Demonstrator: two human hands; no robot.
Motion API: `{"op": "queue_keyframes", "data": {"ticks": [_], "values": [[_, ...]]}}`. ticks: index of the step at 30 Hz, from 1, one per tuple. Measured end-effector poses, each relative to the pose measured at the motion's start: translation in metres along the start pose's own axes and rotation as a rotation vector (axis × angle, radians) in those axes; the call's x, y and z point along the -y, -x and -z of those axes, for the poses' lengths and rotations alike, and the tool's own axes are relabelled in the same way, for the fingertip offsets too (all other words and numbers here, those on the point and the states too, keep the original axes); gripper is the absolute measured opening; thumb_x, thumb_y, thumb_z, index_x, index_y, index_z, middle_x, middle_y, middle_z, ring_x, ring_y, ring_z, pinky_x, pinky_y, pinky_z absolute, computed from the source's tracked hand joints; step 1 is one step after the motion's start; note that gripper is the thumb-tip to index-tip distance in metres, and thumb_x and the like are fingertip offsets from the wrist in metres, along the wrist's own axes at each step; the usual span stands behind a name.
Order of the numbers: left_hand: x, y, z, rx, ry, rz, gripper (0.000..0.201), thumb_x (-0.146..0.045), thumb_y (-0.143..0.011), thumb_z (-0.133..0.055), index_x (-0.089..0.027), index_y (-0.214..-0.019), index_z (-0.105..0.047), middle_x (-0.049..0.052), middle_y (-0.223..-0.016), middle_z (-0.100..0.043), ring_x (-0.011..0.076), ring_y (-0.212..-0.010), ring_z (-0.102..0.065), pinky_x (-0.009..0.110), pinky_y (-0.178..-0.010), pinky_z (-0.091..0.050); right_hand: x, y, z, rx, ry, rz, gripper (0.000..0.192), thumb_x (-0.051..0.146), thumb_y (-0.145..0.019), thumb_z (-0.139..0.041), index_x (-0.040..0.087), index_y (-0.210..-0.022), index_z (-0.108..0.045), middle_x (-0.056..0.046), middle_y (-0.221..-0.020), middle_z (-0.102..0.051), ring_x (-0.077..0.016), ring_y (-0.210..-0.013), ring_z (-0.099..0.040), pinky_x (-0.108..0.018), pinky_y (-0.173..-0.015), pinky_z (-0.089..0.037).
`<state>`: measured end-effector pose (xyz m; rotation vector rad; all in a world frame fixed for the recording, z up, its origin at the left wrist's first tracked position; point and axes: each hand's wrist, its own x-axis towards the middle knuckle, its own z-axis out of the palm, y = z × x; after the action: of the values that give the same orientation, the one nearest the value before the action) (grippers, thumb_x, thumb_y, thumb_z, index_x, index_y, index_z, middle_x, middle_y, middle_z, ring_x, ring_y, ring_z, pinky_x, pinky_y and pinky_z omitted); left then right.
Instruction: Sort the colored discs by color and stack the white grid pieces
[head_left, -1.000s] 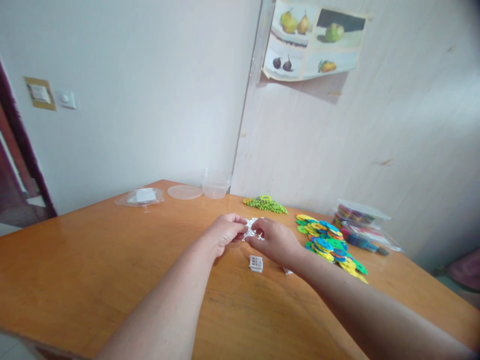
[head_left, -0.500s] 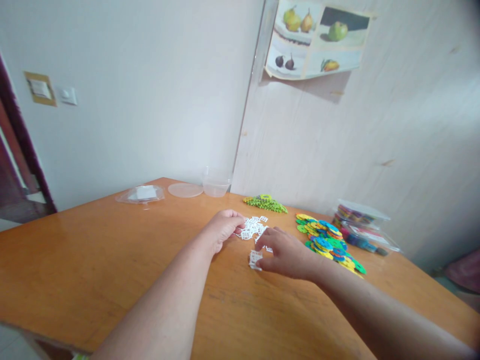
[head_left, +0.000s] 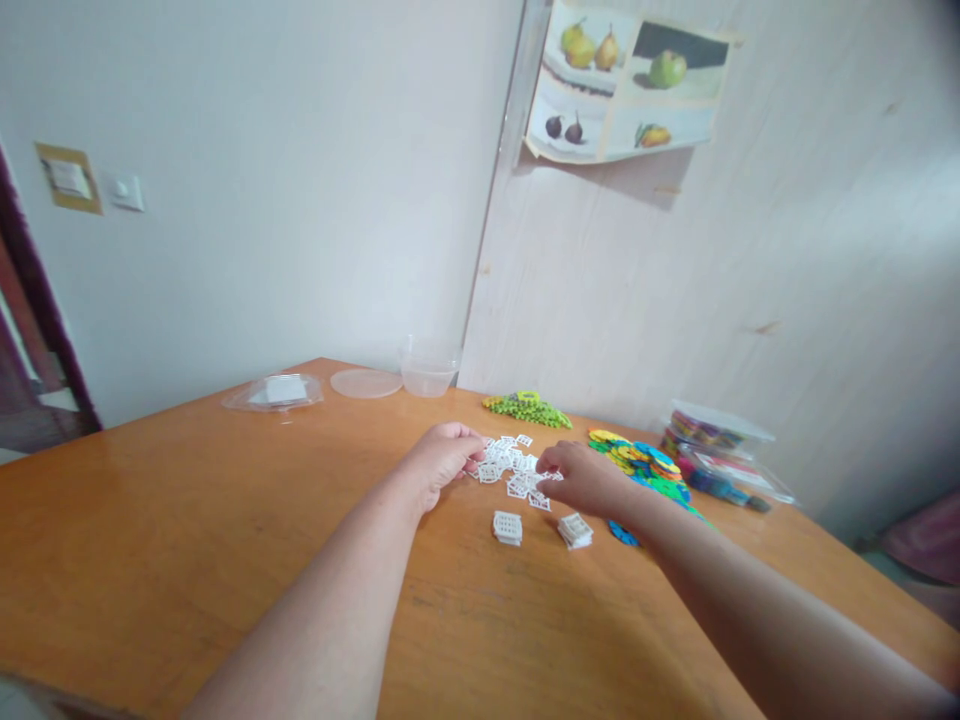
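Note:
A loose heap of small white square lattice pieces (head_left: 511, 466) lies on the orange wooden table (head_left: 187, 520). My left hand (head_left: 442, 458) rests at the heap's left edge, fingers curled and pinching a white piece. My right hand (head_left: 583, 478) is at the heap's right edge, its fingertips closed on white pieces. Two small stacks of white pieces stand nearer to me: one (head_left: 508, 527) in front of the heap, the other (head_left: 575, 531) just below my right wrist.
A pile of multicoloured discs (head_left: 642, 461) lies right of my right hand, a green pile (head_left: 527, 407) behind the heap. Clear containers with coloured pieces (head_left: 716, 440) sit at the far right. A clear tub (head_left: 429, 372), a round lid (head_left: 367, 383) and a plastic cover (head_left: 274, 393) stand by the wall.
My right hand left the stack in front of the heap and went back to the heap's right edge. A second white stack now shows below my right wrist. My left hand stayed.

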<state>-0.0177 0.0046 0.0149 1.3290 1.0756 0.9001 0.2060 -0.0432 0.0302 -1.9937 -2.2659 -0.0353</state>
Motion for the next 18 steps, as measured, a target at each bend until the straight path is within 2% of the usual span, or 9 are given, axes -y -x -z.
{"op": "queue_keyframes", "data": {"ticks": [8,18], "values": [[0.004,-0.003,0.000,0.006,0.008,-0.033,0.023,-0.034,-0.067,-0.071,-0.016,-0.076,-0.060,0.004,-0.075,-0.069,0.0108,-0.061,-0.057,0.021,-0.055,-0.038,0.001,-0.011,-0.009,0.099,0.113,-0.073,0.043,0.050,-0.073,-0.066,0.024,-0.106,-0.068,-0.009,-0.108,-0.065,-0.0257,-0.100,-0.059,-0.032,-0.076,-0.041],[0.004,-0.001,-0.001,0.002,0.000,-0.040,0.019,-0.032,-0.069,-0.068,-0.016,-0.076,-0.060,0.004,-0.075,-0.069,0.0110,-0.061,-0.057,0.021,-0.055,-0.038,-0.001,-0.022,-0.014,0.162,0.034,-0.105,0.029,0.041,-0.068,-0.071,0.023,-0.090,-0.068,-0.003,-0.092,-0.069,-0.0196,-0.082,-0.062,-0.025,-0.058,-0.036]]}}
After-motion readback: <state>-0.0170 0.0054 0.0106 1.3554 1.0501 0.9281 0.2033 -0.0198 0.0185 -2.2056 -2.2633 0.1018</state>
